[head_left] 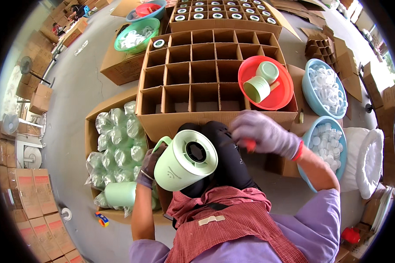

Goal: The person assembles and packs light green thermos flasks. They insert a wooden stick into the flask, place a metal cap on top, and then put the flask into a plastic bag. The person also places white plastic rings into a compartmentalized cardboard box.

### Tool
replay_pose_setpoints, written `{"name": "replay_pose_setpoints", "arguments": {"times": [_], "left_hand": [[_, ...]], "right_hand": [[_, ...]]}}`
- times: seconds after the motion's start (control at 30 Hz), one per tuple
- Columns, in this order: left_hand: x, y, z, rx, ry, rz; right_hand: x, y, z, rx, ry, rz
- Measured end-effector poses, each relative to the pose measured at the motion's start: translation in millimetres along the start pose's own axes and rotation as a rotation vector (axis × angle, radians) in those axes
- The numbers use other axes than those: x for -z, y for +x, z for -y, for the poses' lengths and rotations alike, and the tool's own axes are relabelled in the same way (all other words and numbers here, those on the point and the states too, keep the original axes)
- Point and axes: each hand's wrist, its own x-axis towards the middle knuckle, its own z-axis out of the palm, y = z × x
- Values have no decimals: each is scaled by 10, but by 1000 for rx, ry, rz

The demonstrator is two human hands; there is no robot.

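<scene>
My left hand (151, 163), in a dark glove, is closed on the handle of a large pale green mug (173, 168). The mug tilts over my lap, its white-green ringed end with a dark round centre (196, 152) facing up. My right hand (261, 131), in a grey glove, is slightly blurred and curled to the right of the mug, apart from it. A small red thing (250, 145) shows under its fingers; its kind is unclear. Ahead, a divided cardboard box (215, 118) carries a red basin (244, 72) holding two pale green cup-shaped parts (256, 89).
To my left, a carton (94, 115) holds plastic-wrapped green mugs (118, 131) and an unwrapped one (120, 194). Blue basins of white rings (324, 90) and white caps (327, 144) stand right. A green basin (118, 43) and a filled divided box (224, 24) stand farther off.
</scene>
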Motion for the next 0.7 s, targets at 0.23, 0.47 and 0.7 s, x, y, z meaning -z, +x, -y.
{"name": "replay_pose_setpoints", "arguments": {"times": [0.23,0.47,0.7], "left_hand": [[38,58,-17,472,-642,149],[59,243,-112,491,-562,347],[-39,-154,102,81,-170,-53]], "right_hand": [[-450,440,162,661,-415,86],[-569,466,204,809,-417,133],[-847,229,263,-328,213,91]]}}
